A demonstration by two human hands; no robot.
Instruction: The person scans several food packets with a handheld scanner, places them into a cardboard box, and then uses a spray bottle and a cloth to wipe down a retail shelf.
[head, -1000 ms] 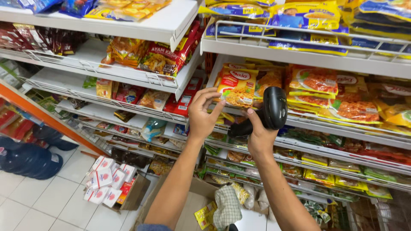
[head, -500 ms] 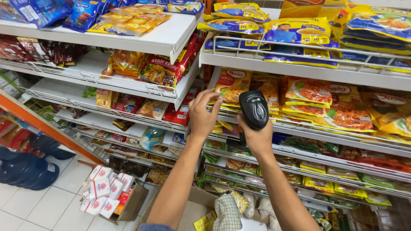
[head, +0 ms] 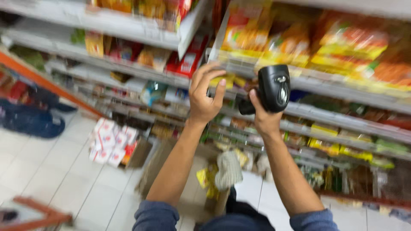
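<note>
My right hand (head: 262, 116) grips a black handheld barcode scanner (head: 274, 88), its head pointing at the shelf front. My left hand (head: 205, 95) is raised beside it with fingers spread, touching the shelf edge (head: 239, 68) just below yellow and orange snack packets (head: 244, 32). The hand holds nothing. Both forearms reach up from blue sleeves. The picture is motion-blurred.
White store shelves (head: 128, 68) carry several rows of packaged food. An open carton of red-and-white boxes (head: 112, 142) stands on the tiled floor at left, and a cardboard box with yellow packets (head: 207, 179) sits below my arms. Dark blue bundles (head: 30, 122) lie far left.
The view has tilted down and closer to the shelf. My left hand has shifted a little lower along the shelf edge, and the scanner stays raised in my right hand.
</note>
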